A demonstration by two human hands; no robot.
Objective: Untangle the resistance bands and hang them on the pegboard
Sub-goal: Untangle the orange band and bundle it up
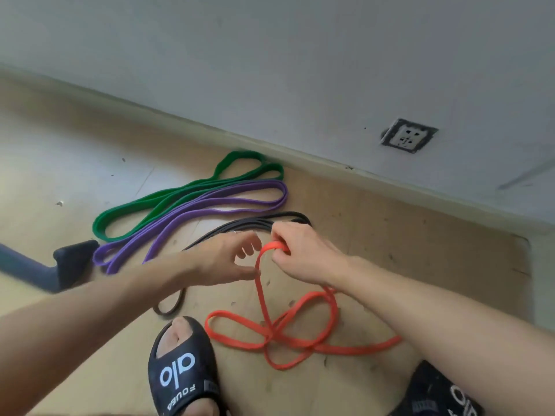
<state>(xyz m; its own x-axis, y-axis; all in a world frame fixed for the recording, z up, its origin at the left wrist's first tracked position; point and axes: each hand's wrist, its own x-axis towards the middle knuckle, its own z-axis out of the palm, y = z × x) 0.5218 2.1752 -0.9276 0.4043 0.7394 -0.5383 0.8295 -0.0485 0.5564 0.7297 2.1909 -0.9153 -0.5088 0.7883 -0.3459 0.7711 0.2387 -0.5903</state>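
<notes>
- Four bands lie on the wooden floor (375,235); no container is in view.
- The right hand (300,253) pinches the top loop of the red band (264,298), lifting it; the rest trails down into tangled loops beside the black slipper (180,367).
- The left hand (225,259) hovers just left of that raised strand, fingers loosely curved, holding nothing.
- The green band (168,202), purple band (192,214) and black band (240,226) lie folded, long axes running diagonally toward the wall.
</notes>
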